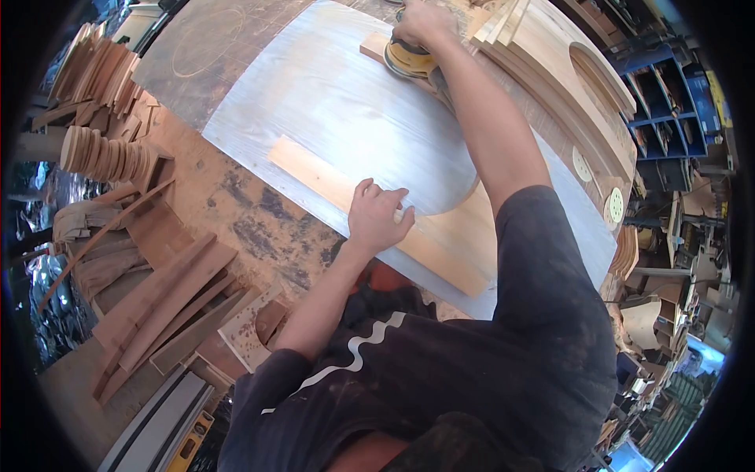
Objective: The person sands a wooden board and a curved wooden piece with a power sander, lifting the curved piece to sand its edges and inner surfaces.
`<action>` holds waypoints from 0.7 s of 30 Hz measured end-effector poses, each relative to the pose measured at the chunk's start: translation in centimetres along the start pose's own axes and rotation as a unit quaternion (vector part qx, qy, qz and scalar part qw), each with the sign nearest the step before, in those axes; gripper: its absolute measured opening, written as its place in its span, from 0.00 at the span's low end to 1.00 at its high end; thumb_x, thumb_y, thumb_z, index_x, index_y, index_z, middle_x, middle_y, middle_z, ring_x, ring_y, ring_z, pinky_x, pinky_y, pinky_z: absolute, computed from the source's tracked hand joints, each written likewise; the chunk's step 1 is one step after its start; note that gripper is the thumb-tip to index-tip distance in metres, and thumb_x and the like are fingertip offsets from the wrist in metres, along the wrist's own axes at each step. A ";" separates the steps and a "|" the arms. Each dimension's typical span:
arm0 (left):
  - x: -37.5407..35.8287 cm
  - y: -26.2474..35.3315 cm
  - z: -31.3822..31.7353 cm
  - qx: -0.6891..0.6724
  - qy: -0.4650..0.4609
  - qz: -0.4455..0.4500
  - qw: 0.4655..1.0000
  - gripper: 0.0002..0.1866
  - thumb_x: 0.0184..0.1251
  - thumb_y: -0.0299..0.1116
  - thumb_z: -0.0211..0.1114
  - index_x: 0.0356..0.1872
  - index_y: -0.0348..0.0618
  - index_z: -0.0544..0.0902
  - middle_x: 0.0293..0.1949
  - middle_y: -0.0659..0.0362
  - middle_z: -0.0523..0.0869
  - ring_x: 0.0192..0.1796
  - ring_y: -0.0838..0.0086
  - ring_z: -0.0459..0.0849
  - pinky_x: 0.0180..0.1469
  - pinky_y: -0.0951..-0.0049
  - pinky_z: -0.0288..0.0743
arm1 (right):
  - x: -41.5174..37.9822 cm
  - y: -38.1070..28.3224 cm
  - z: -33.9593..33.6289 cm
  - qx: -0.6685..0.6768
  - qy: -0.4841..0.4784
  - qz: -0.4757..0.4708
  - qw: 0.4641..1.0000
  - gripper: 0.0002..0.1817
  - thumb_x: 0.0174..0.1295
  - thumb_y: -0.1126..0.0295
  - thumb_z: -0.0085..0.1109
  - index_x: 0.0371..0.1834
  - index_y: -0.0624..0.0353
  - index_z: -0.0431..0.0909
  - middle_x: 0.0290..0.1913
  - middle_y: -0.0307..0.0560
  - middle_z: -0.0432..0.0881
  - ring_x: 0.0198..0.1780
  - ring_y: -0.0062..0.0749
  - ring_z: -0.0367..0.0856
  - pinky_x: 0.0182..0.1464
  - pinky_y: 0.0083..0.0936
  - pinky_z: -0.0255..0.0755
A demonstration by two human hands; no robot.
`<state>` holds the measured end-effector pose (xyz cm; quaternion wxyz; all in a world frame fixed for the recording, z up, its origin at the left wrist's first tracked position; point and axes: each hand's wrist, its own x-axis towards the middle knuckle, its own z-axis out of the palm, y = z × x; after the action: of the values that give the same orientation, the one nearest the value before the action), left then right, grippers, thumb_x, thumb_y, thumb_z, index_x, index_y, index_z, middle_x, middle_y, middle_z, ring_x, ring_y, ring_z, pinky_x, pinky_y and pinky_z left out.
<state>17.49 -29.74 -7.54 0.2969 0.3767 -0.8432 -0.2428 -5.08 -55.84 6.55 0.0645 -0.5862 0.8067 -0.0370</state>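
My right hand point(429, 23) is wrapped round the top of a yellow orbital sander point(409, 59), at the far side of the work surface. The sander rests on or just above a pale wooden piece point(448, 244) with a curved inner edge; its far part lies mostly under the tool and my forearm. Nearer to me, my left hand point(380, 216) lies on the near strip of this wood, fingers spread and nothing held. Under the wood is a large whitish sheet point(259, 102) with faint grain.
Curved wooden boards point(550, 71) are stacked at the right, with perforated sanding discs point(614, 204) beside them. Left are a stack of round wooden pieces point(106, 156), leaning offcuts point(165, 307) and a yellow spirit level point(191, 444). Blue shelving point(664, 102) stands far right.
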 end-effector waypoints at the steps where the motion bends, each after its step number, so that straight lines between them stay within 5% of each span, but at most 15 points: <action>1: 0.0 -0.1 0.1 -0.006 -0.001 0.002 1.000 0.17 0.61 0.40 0.74 0.48 0.43 0.91 0.29 0.61 0.89 0.41 0.62 0.85 0.72 0.51 0.69 | 0.6 -0.8 0.4 -0.008 0.037 0.006 0.999 0.30 0.66 0.58 0.62 0.72 0.51 0.78 0.70 0.60 0.81 0.71 0.54 0.81 0.69 0.49 0.78; 2: 0.0 -0.1 0.2 -0.004 0.002 -0.003 1.000 0.17 0.61 0.40 0.74 0.48 0.43 0.91 0.29 0.61 0.89 0.41 0.62 0.85 0.72 0.51 0.69 | 2.1 -1.2 1.2 -0.008 0.036 0.000 0.999 0.30 0.66 0.58 0.62 0.72 0.51 0.78 0.70 0.60 0.81 0.71 0.54 0.81 0.69 0.49 0.78; 4: 0.0 -0.3 0.3 0.003 0.007 0.007 1.000 0.15 0.60 0.39 0.75 0.46 0.44 0.92 0.29 0.63 0.89 0.41 0.62 0.85 0.71 0.49 0.71 | 5.2 -2.1 2.9 -0.055 0.041 -0.083 0.994 0.19 0.58 0.61 0.64 0.51 0.57 0.88 0.55 0.62 0.90 0.56 0.56 0.89 0.57 0.50 0.84; 7: -0.1 -0.3 0.4 -0.005 0.019 0.002 1.000 0.14 0.60 0.38 0.75 0.45 0.45 0.92 0.29 0.63 0.89 0.42 0.62 0.85 0.71 0.47 0.71 | 5.9 -4.1 2.8 -0.021 0.091 -0.089 0.992 0.14 0.57 0.64 0.64 0.42 0.58 0.90 0.48 0.61 0.92 0.51 0.56 0.92 0.51 0.48 0.86; 11: -0.1 -0.5 0.6 0.005 0.026 0.002 1.000 0.14 0.61 0.38 0.75 0.45 0.46 0.92 0.30 0.63 0.89 0.42 0.62 0.85 0.71 0.46 0.71 | 7.9 -5.4 3.1 -0.066 0.127 -0.113 0.983 0.15 0.56 0.64 0.64 0.43 0.57 0.90 0.45 0.59 0.92 0.48 0.52 0.93 0.48 0.47 0.86; 13: -0.1 -0.5 0.6 -0.012 0.036 0.006 0.999 0.14 0.61 0.39 0.72 0.45 0.44 0.91 0.30 0.58 0.89 0.41 0.61 0.84 0.71 0.46 0.71 | 9.2 -4.9 2.8 0.009 -0.042 -0.095 0.995 0.14 0.55 0.63 0.65 0.42 0.55 0.90 0.43 0.55 0.93 0.44 0.47 0.92 0.43 0.47 0.85; 14: -0.2 -0.6 0.6 -0.013 0.038 0.004 0.999 0.14 0.61 0.39 0.72 0.45 0.44 0.91 0.30 0.58 0.89 0.41 0.61 0.84 0.71 0.46 0.71 | 10.0 -4.7 3.5 0.007 -0.044 -0.097 0.994 0.14 0.55 0.63 0.65 0.42 0.55 0.90 0.43 0.55 0.93 0.44 0.47 0.92 0.43 0.47 0.85; 17: -0.1 -0.4 0.9 -0.016 0.053 0.008 0.998 0.14 0.62 0.39 0.72 0.45 0.44 0.91 0.29 0.57 0.89 0.41 0.60 0.84 0.71 0.46 0.71 | 12.8 -2.2 7.3 -0.062 0.080 -0.118 0.988 0.13 0.54 0.62 0.65 0.41 0.53 0.89 0.37 0.51 0.92 0.38 0.46 0.91 0.37 0.45 0.83; 20: -0.2 -0.5 1.0 -0.015 0.035 0.001 0.999 0.14 0.62 0.38 0.72 0.44 0.43 0.90 0.29 0.57 0.89 0.41 0.60 0.84 0.71 0.47 0.71 | 10.8 0.4 6.2 -0.021 -0.009 -0.060 0.998 0.14 0.54 0.61 0.64 0.42 0.53 0.88 0.39 0.51 0.91 0.43 0.48 0.90 0.43 0.44 0.83; 21: -0.2 -0.6 1.1 -0.005 0.045 0.006 0.999 0.13 0.62 0.38 0.73 0.44 0.43 0.91 0.28 0.60 0.89 0.40 0.61 0.85 0.71 0.47 0.71 | 6.1 -0.7 2.4 -0.021 0.005 -0.028 0.999 0.22 0.60 0.59 0.64 0.56 0.52 0.84 0.55 0.56 0.86 0.56 0.52 0.86 0.56 0.47 0.81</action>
<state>17.14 -29.77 -8.77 0.3377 0.3804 -0.8302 -0.2281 -5.94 -61.77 3.95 0.0467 -0.6098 0.7908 -0.0248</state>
